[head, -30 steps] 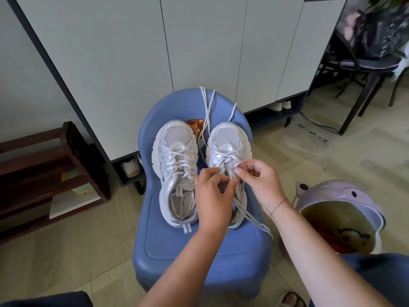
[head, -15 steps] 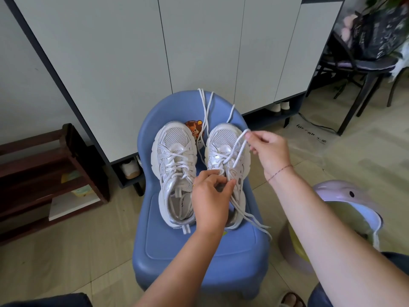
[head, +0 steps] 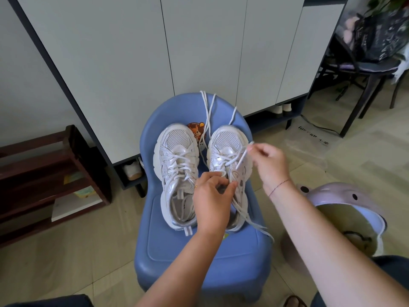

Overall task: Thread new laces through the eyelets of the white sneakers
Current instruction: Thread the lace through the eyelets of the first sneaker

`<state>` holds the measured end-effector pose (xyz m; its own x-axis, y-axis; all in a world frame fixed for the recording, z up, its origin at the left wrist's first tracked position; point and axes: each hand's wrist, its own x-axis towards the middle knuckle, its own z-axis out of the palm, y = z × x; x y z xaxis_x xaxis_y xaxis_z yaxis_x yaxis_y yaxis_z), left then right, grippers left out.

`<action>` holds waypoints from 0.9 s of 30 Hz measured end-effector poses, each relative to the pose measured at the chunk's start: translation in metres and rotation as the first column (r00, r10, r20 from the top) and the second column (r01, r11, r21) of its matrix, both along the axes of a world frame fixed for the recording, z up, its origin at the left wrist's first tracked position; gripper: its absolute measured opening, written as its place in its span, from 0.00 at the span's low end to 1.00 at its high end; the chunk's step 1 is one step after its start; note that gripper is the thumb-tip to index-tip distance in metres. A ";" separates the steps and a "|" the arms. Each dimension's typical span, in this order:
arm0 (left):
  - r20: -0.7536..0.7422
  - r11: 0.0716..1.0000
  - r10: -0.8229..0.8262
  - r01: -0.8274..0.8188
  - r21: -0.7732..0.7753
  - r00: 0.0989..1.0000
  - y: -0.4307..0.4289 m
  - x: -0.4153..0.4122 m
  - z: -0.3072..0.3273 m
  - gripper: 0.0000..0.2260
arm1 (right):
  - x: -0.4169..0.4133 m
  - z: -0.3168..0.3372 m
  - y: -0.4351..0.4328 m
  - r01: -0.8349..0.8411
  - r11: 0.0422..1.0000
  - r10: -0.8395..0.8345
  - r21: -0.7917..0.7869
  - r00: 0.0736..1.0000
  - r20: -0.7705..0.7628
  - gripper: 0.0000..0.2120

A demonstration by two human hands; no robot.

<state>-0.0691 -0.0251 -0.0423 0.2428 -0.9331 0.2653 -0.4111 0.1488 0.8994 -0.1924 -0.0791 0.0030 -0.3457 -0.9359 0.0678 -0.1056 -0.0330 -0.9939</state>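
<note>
— Two white sneakers (head: pixel 199 173) side by side on the seat of a blue chair (head: pixel 199 258), toes pointing away. Which one in hand?

— Right-hand sneaker (head: pixel 228 158). Left sneaker (head: pixel 177 169) just beyond the left-hand knuckles, laced most of the way up, untouched.

— State of the left hand (head: pixel 212 202)?

— Curled over the tongue and collar of the right-hand sneaker, fingers (head: pixel 230 187) pressed together, seemingly pinning the upper or a lace loop; exact hold hidden under the hand, cannot tell.

— And the right hand (head: pixel 270 165)?

— Lifted just off the outer side of that shoe, fingers (head: pixel 251 148) pinching the lace (head: pixel 241 159) near its tip, strand running taut from the fingertips down to an eyelet beside the left thumb.

— Step, then?

— Likely drawing slack through an eyelet mid-way up. Lower rows crossed already; upper eyelets probably still open.

— Next move?

— Probably bringing the pinched tip back toward the left-hand fingers, aiming it into the next free eyelet, keeping the shoe steady meanwhile. Other lace tail (head: pixel 252 222) trailing off the seat edge below the left wrist; worth keeping clear. Spare laces (head: pixel 208 111) draped over the chair back, well beyond both hands.

— Containers?

— Lilac bin (head: pixel 345 196) with animal-face lid on the floor, under the right forearm. Lid tipped open; contents dim, only a yellowish lining and something dark, not identifiable.
</note>
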 end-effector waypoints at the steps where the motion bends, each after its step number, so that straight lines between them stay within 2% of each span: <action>1: -0.001 1.000 0.001 -0.001 0.004 1.000 0.000 0.000 0.000 0.06 | -0.006 0.009 -0.006 0.053 0.999 -0.052 -0.014 0.996 0.079 0.05; 3: -0.007 1.000 0.003 -0.002 0.009 1.000 0.001 -0.001 0.000 0.07 | -0.017 0.020 -0.013 0.122 0.992 -0.114 -0.025 0.973 0.202 0.05; 4: -0.012 1.000 0.006 -0.006 0.010 1.000 0.001 -0.002 0.000 0.07 | -0.018 0.019 -0.012 0.107 0.994 -0.103 -0.009 0.973 0.208 0.06; 8: 0.005 1.000 0.025 -0.025 0.002 1.000 0.001 -0.003 -0.001 0.07 | 0.001 -0.015 0.016 -0.068 0.980 0.048 0.187 0.993 0.112 0.10; 11: 0.008 1.000 0.022 -0.022 -0.001 1.000 0.001 -0.003 0.001 0.07 | 0.012 -0.030 0.025 -0.077 0.990 0.062 0.117 0.990 0.127 0.04; 14: 0.029 1.000 0.011 -0.012 0.010 1.000 0.001 -0.002 0.002 0.07 | 0.012 -0.027 0.015 -0.072 0.996 0.072 0.059 0.997 0.009 0.07; 19: 0.016 1.000 0.020 -0.020 0.015 1.000 0.001 -0.004 0.002 0.07 | 0.009 -0.018 0.011 -0.164 0.984 0.176 0.076 0.965 -0.196 0.01; 21: 0.020 1.000 0.012 -0.013 0.009 1.000 0.001 -0.002 0.002 0.07 | 0.002 -0.012 0.007 -0.079 0.996 0.084 0.052 0.990 -0.110 0.02; 24: -0.002 1.000 -0.011 0.011 0.012 1.000 0.001 0.000 0.002 0.07 | -0.017 0.005 -0.003 0.165 0.986 -0.161 -0.020 0.976 0.147 0.02; 25: -0.003 1.000 -0.012 0.012 0.014 1.000 0.001 0.000 0.002 0.07 | -0.023 0.007 -0.005 0.188 0.982 -0.181 -0.020 0.968 0.172 0.02; 27: 0.001 1.000 -0.003 0.003 0.012 1.000 0.001 -0.001 0.001 0.07 | -0.022 0.001 -0.001 0.125 0.992 -0.127 0.023 0.980 0.152 0.04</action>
<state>-0.0703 -0.0238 -0.0412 0.2397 -0.9369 0.2545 -0.4113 0.1395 0.9008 -0.2139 -0.0799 0.0040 -0.4663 -0.8846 -0.0071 0.0454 -0.0160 -0.9988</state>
